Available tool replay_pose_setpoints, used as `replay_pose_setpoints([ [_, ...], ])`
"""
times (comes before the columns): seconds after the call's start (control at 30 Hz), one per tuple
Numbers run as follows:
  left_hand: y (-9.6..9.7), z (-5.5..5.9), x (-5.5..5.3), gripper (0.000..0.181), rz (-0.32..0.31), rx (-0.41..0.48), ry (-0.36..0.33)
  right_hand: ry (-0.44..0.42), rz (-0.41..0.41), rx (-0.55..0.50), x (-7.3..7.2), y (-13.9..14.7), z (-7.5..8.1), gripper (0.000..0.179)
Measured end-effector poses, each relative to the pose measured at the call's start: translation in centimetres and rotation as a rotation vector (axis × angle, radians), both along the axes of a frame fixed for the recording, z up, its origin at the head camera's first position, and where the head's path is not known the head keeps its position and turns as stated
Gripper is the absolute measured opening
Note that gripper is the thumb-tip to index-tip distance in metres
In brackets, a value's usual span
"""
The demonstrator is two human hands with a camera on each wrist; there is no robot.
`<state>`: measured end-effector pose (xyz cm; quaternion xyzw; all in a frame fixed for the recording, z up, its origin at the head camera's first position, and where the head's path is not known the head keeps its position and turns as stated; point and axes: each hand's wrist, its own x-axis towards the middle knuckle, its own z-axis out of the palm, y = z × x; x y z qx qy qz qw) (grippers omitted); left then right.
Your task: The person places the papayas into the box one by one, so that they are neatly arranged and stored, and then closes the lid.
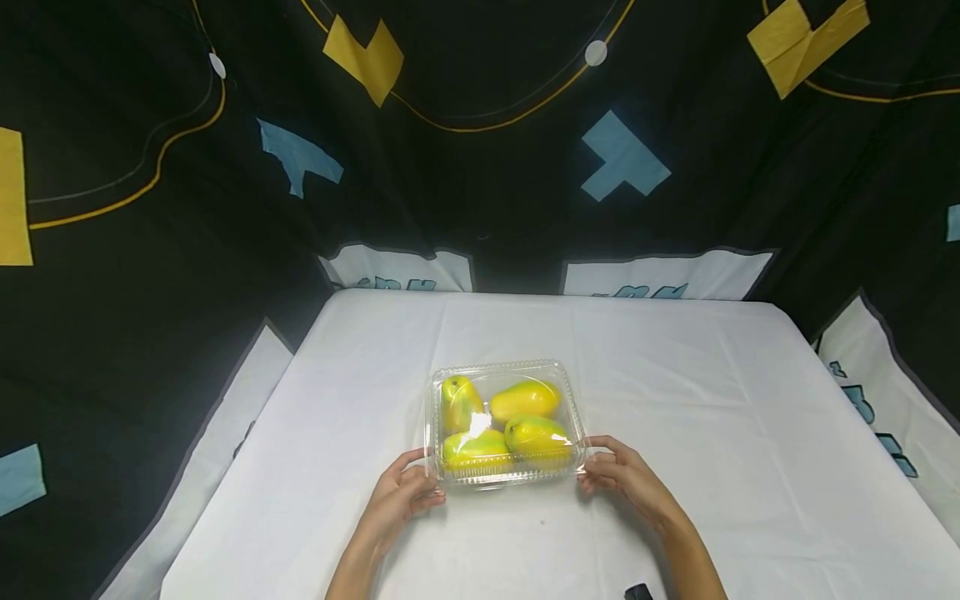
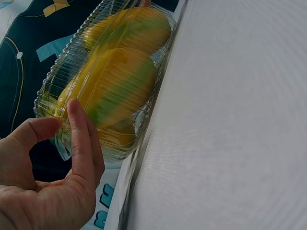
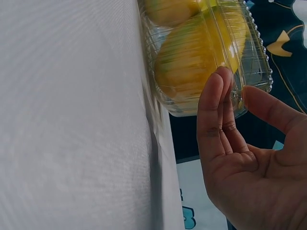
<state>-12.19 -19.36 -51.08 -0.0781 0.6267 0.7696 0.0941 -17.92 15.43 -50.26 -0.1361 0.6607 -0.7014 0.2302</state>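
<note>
A clear plastic clamshell box [image 1: 487, 379] with a ridged rim sits on the white table, its lid down. Inside lie several yellow-green mangoes [image 1: 527, 400]. My left hand [image 1: 401, 500] pinches the near left corner of the box. At the near right corner, my right hand [image 1: 630, 483] does the same. In the left wrist view, the left thumb and straight fingers [image 2: 80, 139] take the box edge between them. The right wrist view shows the right thumb and fingers [image 3: 209, 115] on either side of the box's corner.
The white-covered table [image 1: 675, 375] spreads around the box. A small black object [image 1: 638, 592] lies at the near edge, by the right forearm. Behind stands a dark curtain [image 1: 480, 208] with yellow and blue patches and white lower panels.
</note>
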Motion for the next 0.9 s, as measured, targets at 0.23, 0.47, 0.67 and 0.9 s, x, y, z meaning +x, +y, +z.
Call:
replay_pose_setpoints([
  [0.23, 0.01, 0.03, 0.03, 0.057, 0.009, -0.007, -0.008, -0.018, -0.021, 0.003, 0.07, -0.17, 0.02, 0.050],
  [0.47, -0.05, 0.04, 0.06, 0.057, 0.011, 0.013, 0.002, -0.033, -0.065, 0.037, 0.08, -0.31, -0.13, 0.053],
  [0.67, -0.12, 0.10, 0.12, 0.056, 0.005, 0.014, 0.005, -0.024, -0.075, 0.033, 0.09, -0.31, -0.23, 0.054],
  [0.9, 0.11, 0.08, 0.16, 0.052, 0.023, 0.057, -0.017, 0.000, -0.078, 0.008, 0.31, -0.49, -0.17, 0.053],
])
